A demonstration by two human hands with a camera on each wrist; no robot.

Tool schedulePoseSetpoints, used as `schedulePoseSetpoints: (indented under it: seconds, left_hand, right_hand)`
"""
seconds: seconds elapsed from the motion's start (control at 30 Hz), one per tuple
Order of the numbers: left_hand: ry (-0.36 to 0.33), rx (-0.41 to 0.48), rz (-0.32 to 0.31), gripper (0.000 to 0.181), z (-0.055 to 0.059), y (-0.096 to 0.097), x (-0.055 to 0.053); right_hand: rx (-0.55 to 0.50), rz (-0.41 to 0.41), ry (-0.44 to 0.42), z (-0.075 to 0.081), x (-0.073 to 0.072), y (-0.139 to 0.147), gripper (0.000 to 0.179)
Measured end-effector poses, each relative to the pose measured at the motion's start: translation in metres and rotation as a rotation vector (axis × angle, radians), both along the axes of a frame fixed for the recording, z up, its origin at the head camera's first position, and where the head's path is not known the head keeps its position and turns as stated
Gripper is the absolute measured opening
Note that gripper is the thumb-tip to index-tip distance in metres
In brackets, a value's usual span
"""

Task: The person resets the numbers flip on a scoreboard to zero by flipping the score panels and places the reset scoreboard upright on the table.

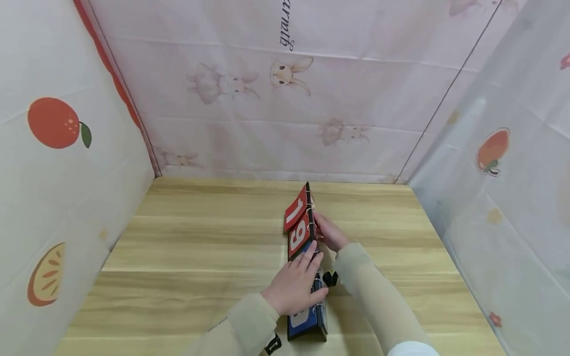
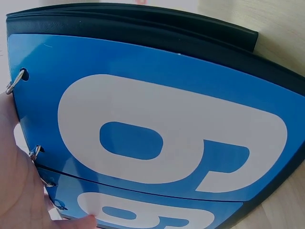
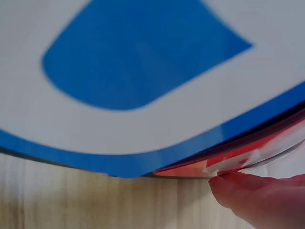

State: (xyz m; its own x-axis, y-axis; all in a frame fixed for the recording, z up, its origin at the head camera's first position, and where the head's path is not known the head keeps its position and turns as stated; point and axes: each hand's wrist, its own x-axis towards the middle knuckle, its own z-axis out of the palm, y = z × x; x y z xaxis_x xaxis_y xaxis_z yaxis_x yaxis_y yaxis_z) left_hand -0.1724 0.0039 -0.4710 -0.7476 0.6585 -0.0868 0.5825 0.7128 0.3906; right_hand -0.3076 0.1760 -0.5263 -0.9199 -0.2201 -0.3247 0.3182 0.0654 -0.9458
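Observation:
A tabletop flip scoreboard (image 1: 304, 319) stands tent-like on the table, its ringed spine running away from me. Red number cards (image 1: 297, 236) are at its far end and blue number cards (image 2: 81, 62) at the near part. My left hand (image 1: 294, 287) rests over the spine with fingers spread, its fingertips touching the rings and blue cards. On the scoreboard's right side, my right hand (image 1: 331, 234) pinches the edge of a red card (image 3: 190, 168); part of its fingers is hidden behind the board. A large blue card (image 3: 133, 57) fills most of the right wrist view.
The wood-grain table (image 1: 200, 257) extends around the scoreboard. Printed cloth hangs at the back (image 1: 249, 99), left (image 1: 58, 198) and right (image 1: 503, 222). A small black object (image 1: 330, 279) sits beside the right sleeve.

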Motion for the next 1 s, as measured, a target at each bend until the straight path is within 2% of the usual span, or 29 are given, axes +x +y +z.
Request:
schedulePoseSetpoints:
  seconds: [0.13,0.27,0.33,0.47,0.57,0.73,0.87,0.93,1.0]
  left_hand:
    - [-0.005,-0.006,-0.001,0.076,0.002,-0.001,0.0]
    - [0.002,0.003,-0.005,0.076,0.002,-0.001,0.0]
    - [0.002,0.006,-0.007,0.076,0.002,0.0,0.001]
    - [-0.01,0.0,-0.008,0.077,0.003,0.0,0.001]
    - [-0.012,-0.008,-0.005,0.077,0.003,-0.002,0.002]
    - [0.012,-0.008,-0.002,0.077,0.004,-0.003,0.001]
    - [0.019,-0.008,-0.002,0.076,0.005,-0.004,-0.001]
    - [0.003,-0.004,0.0,0.077,0.005,-0.004,-0.001]
    - [-0.011,0.0,0.002,0.077,0.004,-0.005,0.0]
  right_hand:
    - [-0.014,-0.079,-0.012,0.005,-0.001,0.0,0.052]
    - [-0.065,-0.189,-0.007,0.011,-0.001,0.002,0.061]
    - [-0.129,-0.273,-0.01,0.015,-0.001,0.006,0.066]
    - [-0.336,-0.429,-0.005,0.024,-0.002,0.015,0.068]
    - [-0.456,-0.468,0.012,0.035,-0.003,0.016,0.07]
    - [-0.526,-0.589,0.015,0.052,-0.004,0.012,0.085]
    - [-0.578,-0.683,0.007,0.059,-0.004,0.005,0.095]
    - [-0.612,-0.692,0.016,0.06,-0.003,0.002,0.087]
    - [-0.639,-0.65,0.011,0.061,-0.002,-0.001,0.071]
